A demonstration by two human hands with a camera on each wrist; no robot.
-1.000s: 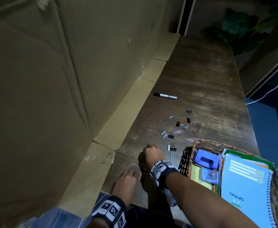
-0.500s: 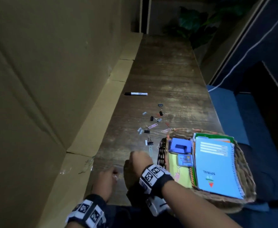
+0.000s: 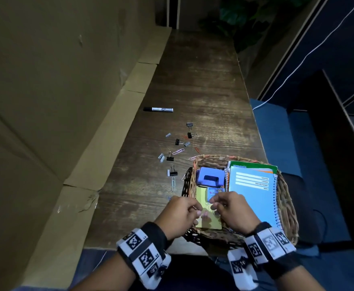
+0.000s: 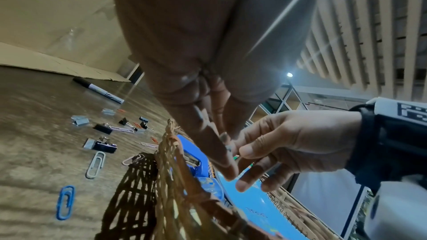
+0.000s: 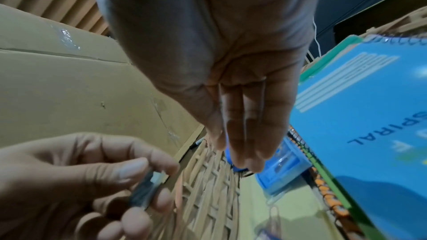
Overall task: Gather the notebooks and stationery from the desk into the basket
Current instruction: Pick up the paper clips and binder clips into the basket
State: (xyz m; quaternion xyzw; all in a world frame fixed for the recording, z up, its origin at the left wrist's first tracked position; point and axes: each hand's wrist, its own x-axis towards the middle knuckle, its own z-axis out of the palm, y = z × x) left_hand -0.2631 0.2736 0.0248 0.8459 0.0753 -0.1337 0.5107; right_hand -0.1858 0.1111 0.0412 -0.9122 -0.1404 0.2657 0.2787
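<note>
A wicker basket [image 3: 287,206] stands at the desk's near right edge. It holds a blue spiral notebook [image 3: 253,198] on a green one, a blue hole punch [image 3: 210,177] and a yellow pad [image 3: 202,196]. Both hands hover over its left half. My left hand [image 3: 182,213] pinches a dark binder clip [image 5: 145,191] between thumb and fingers. My right hand [image 3: 230,208] has its fingertips together on a thin wire paper clip [image 3: 208,203]. Binder clips [image 3: 173,172] and paper clips [image 3: 173,183] lie scattered on the desk [image 3: 203,91] left of the basket. A black-capped marker [image 3: 158,109] lies farther back.
A tall cardboard wall [image 3: 56,101] runs along the desk's left side, with a cardboard strip [image 3: 113,148] on the desktop at its foot. The desk's right edge drops to a blue surface [image 3: 276,127]. A dark plant [image 3: 241,19] stands at the far end.
Both hands have lifted off the desk near its front edge and moved right, over the basket. The head view has swung right, so the basket is fully in sight.
</note>
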